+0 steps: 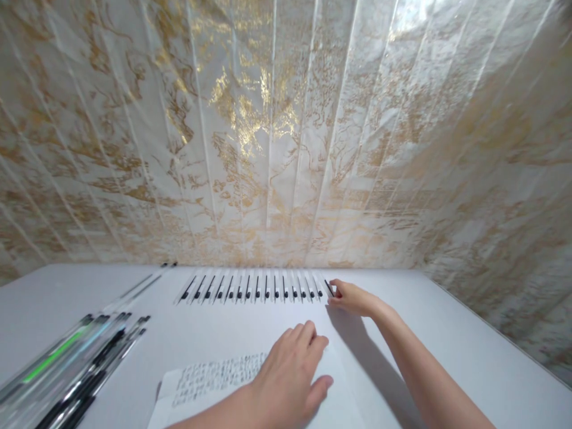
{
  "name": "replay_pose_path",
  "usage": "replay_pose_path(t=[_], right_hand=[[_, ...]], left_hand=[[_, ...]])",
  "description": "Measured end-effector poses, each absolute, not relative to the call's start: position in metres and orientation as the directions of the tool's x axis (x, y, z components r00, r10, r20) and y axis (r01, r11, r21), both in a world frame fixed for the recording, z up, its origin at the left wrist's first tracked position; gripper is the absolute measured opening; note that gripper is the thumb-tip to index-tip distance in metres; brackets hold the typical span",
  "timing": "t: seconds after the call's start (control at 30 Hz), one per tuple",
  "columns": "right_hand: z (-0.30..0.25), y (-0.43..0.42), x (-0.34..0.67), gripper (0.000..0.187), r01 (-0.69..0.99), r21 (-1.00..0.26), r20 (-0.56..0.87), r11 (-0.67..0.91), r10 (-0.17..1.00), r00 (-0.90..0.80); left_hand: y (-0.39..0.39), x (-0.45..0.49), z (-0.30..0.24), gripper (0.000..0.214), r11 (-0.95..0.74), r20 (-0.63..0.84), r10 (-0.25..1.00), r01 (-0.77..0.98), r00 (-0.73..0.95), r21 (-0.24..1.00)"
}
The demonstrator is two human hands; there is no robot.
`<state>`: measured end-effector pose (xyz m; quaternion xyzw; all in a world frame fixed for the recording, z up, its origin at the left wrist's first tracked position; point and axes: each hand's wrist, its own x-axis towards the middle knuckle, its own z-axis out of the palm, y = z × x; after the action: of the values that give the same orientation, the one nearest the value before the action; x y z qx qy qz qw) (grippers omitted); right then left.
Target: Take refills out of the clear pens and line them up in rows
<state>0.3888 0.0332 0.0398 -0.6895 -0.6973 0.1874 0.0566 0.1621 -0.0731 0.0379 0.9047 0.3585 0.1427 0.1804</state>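
Note:
A long row of clear pens with black parts point(258, 289) lies side by side near the table's far edge. At the right end of that row, my right hand point(353, 299) pinches one more pen point(328, 288) between thumb and fingers; part of it is hidden behind them. My left hand point(292, 372) rests on a sheet of paper point(214, 381) with handwritten lines, its fingers loosely bent and thumb apart, holding nothing. The hand covers part of the writing.
On the left of the white table point(179, 333) lies a blurred bunch of pens point(84, 363), one with a green strip. Two thin dark sticks point(140, 286) lie behind them. A gold-patterned, shiny curtain point(268, 149) rises behind the table.

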Motion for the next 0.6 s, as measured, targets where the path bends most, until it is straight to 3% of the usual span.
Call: replay_pose_path(t=[0.13, 0.33, 0.6], right_hand=[[0.042, 0.029, 0.398, 0.053, 0.928, -0.372, -0.261, -0.002, 0.96, -0.103], [0.035, 0.036, 0.394, 0.045, 0.919, -0.394, -0.185, 0.02, 0.977, -0.101], [0.027, 0.039, 0.394, 0.059, 0.883, -0.468, -0.119, 0.035, 0.988, -0.102]], left_hand=[[-0.081, 0.138, 0.042, 0.041, -0.626, 0.048, 0.726, 0.631, 0.686, 0.458], [-0.086, 0.121, 0.025, 0.049, -0.571, -0.031, 0.766, 0.701, 0.643, 0.428], [-0.088, 0.128, 0.028, 0.049, -0.563, -0.058, 0.756, 0.693, 0.652, 0.449]])
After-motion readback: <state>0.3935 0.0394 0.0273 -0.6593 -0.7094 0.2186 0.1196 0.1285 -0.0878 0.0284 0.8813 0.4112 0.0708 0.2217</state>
